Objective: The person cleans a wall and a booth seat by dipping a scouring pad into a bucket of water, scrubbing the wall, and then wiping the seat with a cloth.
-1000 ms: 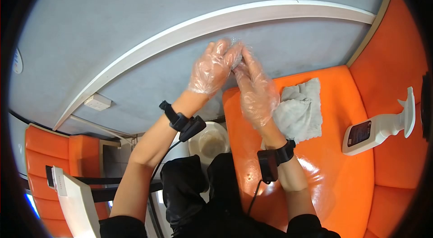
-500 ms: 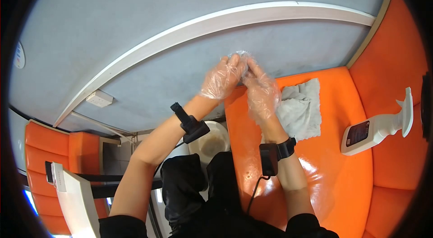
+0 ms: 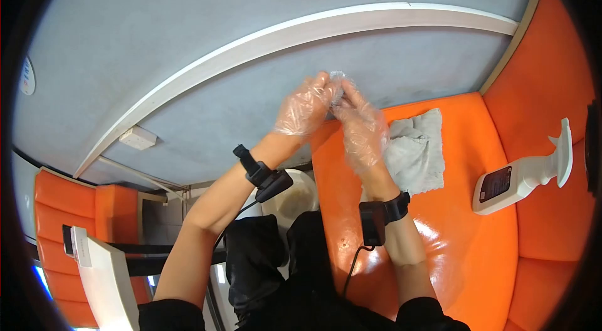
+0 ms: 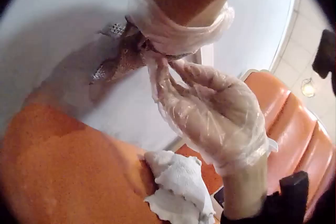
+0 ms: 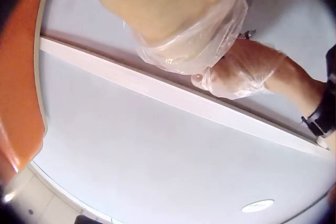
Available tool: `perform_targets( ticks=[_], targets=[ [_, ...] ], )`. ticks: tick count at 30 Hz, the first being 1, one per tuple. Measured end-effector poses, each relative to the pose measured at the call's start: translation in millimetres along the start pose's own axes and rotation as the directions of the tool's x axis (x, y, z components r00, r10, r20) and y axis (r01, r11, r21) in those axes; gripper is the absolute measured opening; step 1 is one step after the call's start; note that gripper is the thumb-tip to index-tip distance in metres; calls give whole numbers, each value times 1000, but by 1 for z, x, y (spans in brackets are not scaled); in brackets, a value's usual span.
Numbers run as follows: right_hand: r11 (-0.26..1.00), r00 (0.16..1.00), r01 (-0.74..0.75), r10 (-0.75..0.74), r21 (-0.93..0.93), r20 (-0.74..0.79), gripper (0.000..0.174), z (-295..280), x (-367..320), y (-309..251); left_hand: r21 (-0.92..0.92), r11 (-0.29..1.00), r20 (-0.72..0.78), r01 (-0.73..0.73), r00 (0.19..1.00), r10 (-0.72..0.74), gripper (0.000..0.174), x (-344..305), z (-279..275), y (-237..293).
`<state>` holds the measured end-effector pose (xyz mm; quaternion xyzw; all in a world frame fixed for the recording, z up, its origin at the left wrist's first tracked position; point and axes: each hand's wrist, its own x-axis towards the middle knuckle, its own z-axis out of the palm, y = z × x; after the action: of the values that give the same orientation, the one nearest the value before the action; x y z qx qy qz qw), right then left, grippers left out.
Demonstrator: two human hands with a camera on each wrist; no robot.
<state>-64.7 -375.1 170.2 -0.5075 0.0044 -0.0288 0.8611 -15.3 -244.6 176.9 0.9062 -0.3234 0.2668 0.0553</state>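
Both hands wear clear plastic gloves and meet in front of the grey wall. My left hand [image 3: 304, 106] has curled fingers and pinches a thin, silvery, net-like piece [image 3: 337, 74]. From the other side my right hand [image 3: 364, 133] holds the same piece with thumb and fingers, its fingertips close to the left ones. In the left wrist view the net-like piece [image 4: 119, 62] looks brownish with shiny silver ends, spread beyond the fingers. Much of it is hidden behind the hands. What exactly it is I cannot tell.
A crumpled grey cloth [image 3: 415, 152] lies on the orange seat [image 3: 464, 231], with a white spray bottle [image 3: 523, 180] to its right. A pale bucket [image 3: 291, 199] stands on the floor by the knees. A white rail [image 3: 351, 21] crosses the wall [image 3: 207, 11] above the hands.
Over the last second both hands have moved slightly down and right, together with the net-like piece. In the last half second they have barely shifted.
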Motion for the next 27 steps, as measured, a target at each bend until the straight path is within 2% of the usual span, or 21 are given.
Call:
perform_targets(
  ticks=[1,3,5,6,7,9,11,12,14,16,18,20,22,23,24,25,27],
  targets=[
    [1000,1000,1,0,1,-1,51,1,1,2,0,1000,1,-2,1000,2,38,3,-6,-1],
    [989,989,142,-143,42,25,53,3,3,10,-18,1000,-114,1,993,-3,37,11,-16,-4],
    [992,995,97,-96,78,-14,53,4,5,11,3,1000,-123,-6,992,6,36,7,-4,-5],
    [991,997,65,-59,119,-55,53,3,5,11,80,997,-72,-16,997,22,37,4,6,-1],
    [991,997,63,-57,119,-53,53,0,5,13,156,987,-22,-32,999,36,37,0,12,2],
    [994,1000,-2,5,107,-19,53,-5,7,13,144,989,9,-34,999,33,37,-1,11,5],
    [996,1000,5,-4,85,-14,54,-3,1,5,-75,984,82,163,984,-157,39,2,3,7],
    [998,1000,1,-1,67,-7,55,1,-1,0,-74,984,79,161,985,-155,39,4,-2,4],
    [995,999,44,-44,90,-9,55,8,-4,-1,7,1000,-123,-22,992,23,41,7,-13,-3],
    [991,997,78,-77,105,-9,55,9,-2,1,15,1000,-90,13,996,-12,41,10,-10,-1],
    [996,999,23,-19,91,-46,56,1,5,9,119,992,-42,-40,998,45,39,5,7,2],
    [991,999,-20,25,129,-35,57,-8,8,23,120,993,-7,-14,1000,15,38,-3,18,4],
    [985,998,-51,58,167,-32,57,-9,6,19,50,998,153,31,987,-38,38,-3,17,7],
    [993,998,-53,56,103,-25,57,-9,5,17,50,998,147,26,989,-33,38,-4,15,5],
    [998,998,-56,57,41,-18,57,-6,3,14,-12,999,55,42,998,-42,38,-5,6,2],
    [998,998,-55,56,42,-20,57,-1,2,12,-77,995,-31,56,998,-58,39,-5,0,1],
    [988,996,85,-86,127,3,59,9,0,11,-54,998,-70,41,997,-44,39,5,-10,0]
  ],
)
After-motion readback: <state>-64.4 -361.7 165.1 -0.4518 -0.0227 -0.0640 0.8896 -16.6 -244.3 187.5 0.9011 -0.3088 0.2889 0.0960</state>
